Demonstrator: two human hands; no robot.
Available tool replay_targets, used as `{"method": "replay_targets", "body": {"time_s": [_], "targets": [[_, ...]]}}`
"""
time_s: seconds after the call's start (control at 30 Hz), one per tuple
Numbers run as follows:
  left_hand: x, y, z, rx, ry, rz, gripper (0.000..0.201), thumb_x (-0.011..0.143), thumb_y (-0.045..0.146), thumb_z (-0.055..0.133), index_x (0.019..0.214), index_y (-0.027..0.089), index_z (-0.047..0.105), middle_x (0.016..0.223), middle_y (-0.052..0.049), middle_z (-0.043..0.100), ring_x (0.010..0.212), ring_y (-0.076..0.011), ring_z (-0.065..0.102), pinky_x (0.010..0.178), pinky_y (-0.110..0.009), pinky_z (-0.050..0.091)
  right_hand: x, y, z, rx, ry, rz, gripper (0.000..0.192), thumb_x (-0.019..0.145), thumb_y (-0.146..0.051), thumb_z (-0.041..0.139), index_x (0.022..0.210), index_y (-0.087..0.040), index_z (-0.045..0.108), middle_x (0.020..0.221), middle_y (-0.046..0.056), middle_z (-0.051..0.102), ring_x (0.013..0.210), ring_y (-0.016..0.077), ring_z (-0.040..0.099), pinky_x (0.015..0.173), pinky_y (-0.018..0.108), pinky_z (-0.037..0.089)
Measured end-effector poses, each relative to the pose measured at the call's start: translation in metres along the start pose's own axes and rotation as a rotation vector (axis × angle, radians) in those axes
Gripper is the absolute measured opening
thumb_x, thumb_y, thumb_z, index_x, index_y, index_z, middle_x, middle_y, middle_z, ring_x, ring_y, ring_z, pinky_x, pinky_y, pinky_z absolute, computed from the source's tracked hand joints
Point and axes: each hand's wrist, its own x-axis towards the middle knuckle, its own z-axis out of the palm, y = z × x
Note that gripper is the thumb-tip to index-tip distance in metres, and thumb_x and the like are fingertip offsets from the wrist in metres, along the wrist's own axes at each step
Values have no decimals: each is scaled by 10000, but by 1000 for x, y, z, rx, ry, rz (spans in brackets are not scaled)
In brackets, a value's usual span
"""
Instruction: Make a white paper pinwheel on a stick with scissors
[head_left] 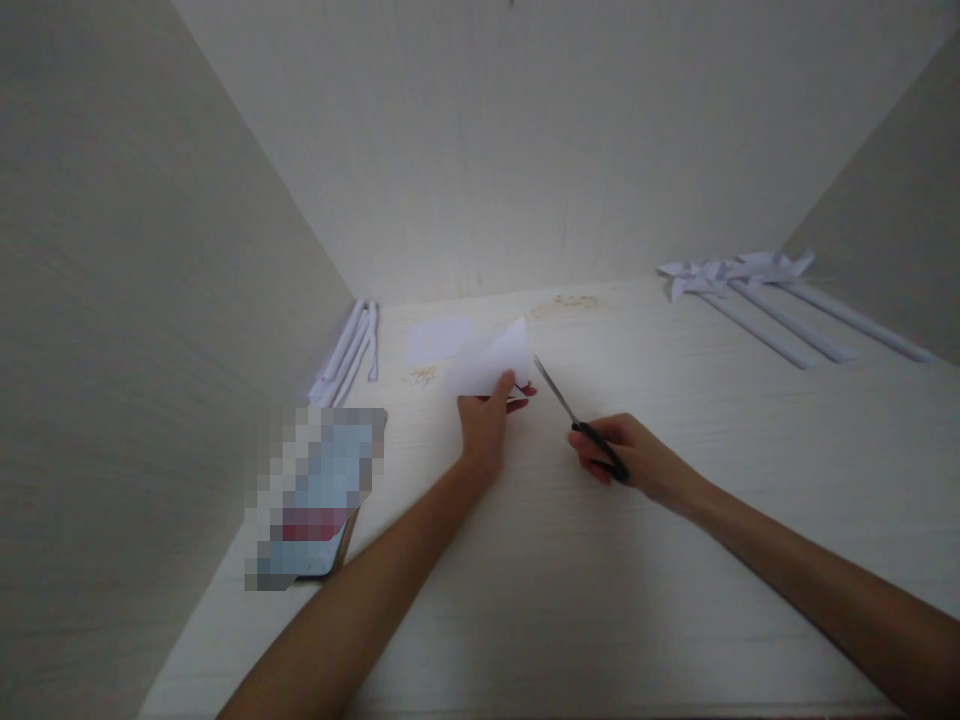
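**A:** What sits closest to the camera?

**B:** The two bare forearms, coming in from the bottom edge over the pale wooden desk [570,600]. Just left of the left forearm a phone [319,495] leans against the left wall; its screen is blurred out.

**A:** And the left hand?

**B:** The left hand [487,420] is near the middle of the desk, thumb and fingers pinched together on the lower edge of a folded white paper [491,365]. The sheet tilts up from the hand, its pointed corner toward the back wall.

**A:** The right?

**B:** The right hand [626,455] is closed around the black handles of a pair of scissors [577,420]. The blades point up and to the left, toward the paper's right edge. The tip is just beside the sheet; whether it touches, I cannot tell. The blades look nearly together.

**A:** Anything else on the desk?

**B:** A flat white square of paper [436,340] lies behind the held sheet, close to the back wall. A bundle of rolled white paper sticks [349,350] rests in the back left corner. Far right, well apart from the hands, lie paper pinwheels [735,272] on long rolled stems. Two faint yellowish marks, near the square and at the back wall, are too small to name.
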Motion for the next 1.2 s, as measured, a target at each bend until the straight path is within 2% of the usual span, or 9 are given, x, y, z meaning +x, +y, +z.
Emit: {"method": "replay_targets", "body": {"time_s": [0.17,0.37,0.97,1.2], "targets": [[4,0,0,-91,68,2,165,629,254,618,703,109,596,650,-32,647,588,-133,630,531,-218,489,-1,4,1,-181,-45,28,414,670,-484,559,445,-171,409,396,-41,367,367,60,300,377,220,210],[4,1,2,-179,95,-4,116,611,207,626,639,101,588,575,-16,632,540,-129,621,511,-217,489,-1,7,0,-279,-73,74,425,690,-494,530,445,-171,401,392,-40,367,369,62,299,379,220,217],[4,0,2,-172,49,-1,125,615,207,635,685,107,605,592,-6,637,530,-119,615,517,-218,493,-1,9,-1,-245,-71,49,417,697,-487,527,446,-174,411,390,-36,393,365,68,328,388,222,239],[3,1,2,-151,64,-6,137,611,215,631,687,105,601,622,-27,640,564,-133,624,521,-223,491,1,10,-1,-225,-73,61,409,680,-475,553,442,-172,420,374,-40,395,355,68,333,386,227,232]]}}
